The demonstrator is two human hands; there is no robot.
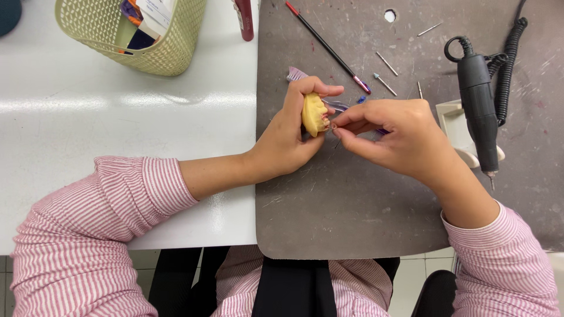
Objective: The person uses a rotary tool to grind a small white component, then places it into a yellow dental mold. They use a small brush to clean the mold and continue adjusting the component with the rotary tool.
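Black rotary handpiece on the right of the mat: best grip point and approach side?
Grip the handpiece around its thick black barrel mid-length, probably coming from above and its left. It lies roughly lengthwise on a white rest, bur tip pointing toward the person, coiled cord trailing off the far end and along its right side. Avoid the thin tip and the cord side.

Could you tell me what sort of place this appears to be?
Probably a dental laboratory bench: the left hand holds a yellow dental cast, a black rotary handpiece rests nearby, and loose burs lie on the grey work mat.
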